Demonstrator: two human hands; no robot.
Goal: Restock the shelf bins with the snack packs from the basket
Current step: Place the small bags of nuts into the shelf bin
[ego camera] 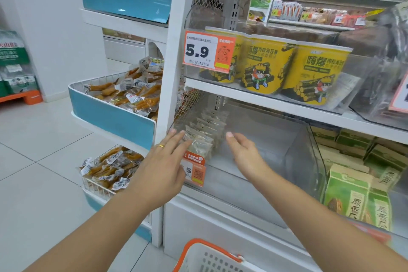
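Now, packs: a row of clear snack packs (204,137) stands on edge at the left end of the clear bin (276,139); about six or seven, the rear ones blur together, so no exact count.
Bin: on the lower shelf, mostly bare to the right of the row.
Left hand (164,161): fingers (176,137) spread and empty, at the row's left side, at or near the front pack; contact cannot be told.
Right hand (245,152): fingers loose and open, holding nothing, just right of the row.
Risk, row: nothing props its right side, so a push from the left hand would likely tip the packs into the bare space.
Risk, tag: the lower price tag (195,170) sits just under the left hand; a brushing wrist could knock it off.
Risk, basket: only the rim of one basket (207,256) shows at the bottom; its contents are hidden, so whether packs remain cannot be told.
Hands: two.
Price tags: two near this bay, the upper tag (208,51) reading 5.9.
Cups: three yellow cups (265,64) on the shelf above.
Side trays: two wire trays (123,93) of orange-brown packs to the left.
Green boxes (353,192): several in the next bin, not countable.
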